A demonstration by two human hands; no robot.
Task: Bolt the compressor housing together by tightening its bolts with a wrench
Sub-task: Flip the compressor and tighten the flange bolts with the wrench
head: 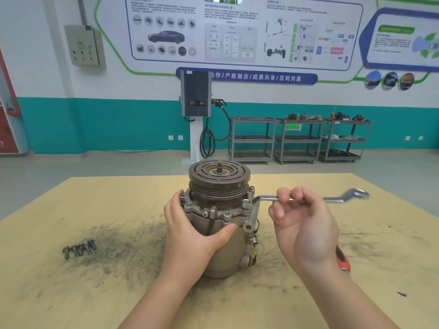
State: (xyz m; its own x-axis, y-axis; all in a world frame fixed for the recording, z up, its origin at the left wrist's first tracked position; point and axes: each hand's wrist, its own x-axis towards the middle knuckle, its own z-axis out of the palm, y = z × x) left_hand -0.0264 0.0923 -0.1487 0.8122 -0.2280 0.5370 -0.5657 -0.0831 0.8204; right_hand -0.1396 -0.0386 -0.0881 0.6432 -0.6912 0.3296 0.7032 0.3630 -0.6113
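Left hand (190, 233) wraps the smooth grey metal compressor (219, 224), upright between both hands on the smudged tan table (71, 293). Right hand (301, 224) grips a shiny offset steel wrench (308, 198) on a flange bolt (247, 205). Four loose bolts (79, 248) lie left of the hands. Wall banner writing in Chinese.

compressor (219, 224): frame centre, upright on table (71, 293)
wrench (308, 199): right of compressor
loose bolts (79, 248): lower left

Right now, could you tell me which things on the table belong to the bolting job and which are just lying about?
In use:
compressor, steadied by the left hand
wrench, gripped by the right hand, its end at a flange bolt
loose bolts, probably waiting

Lying about:
red-handled tool, partly hidden
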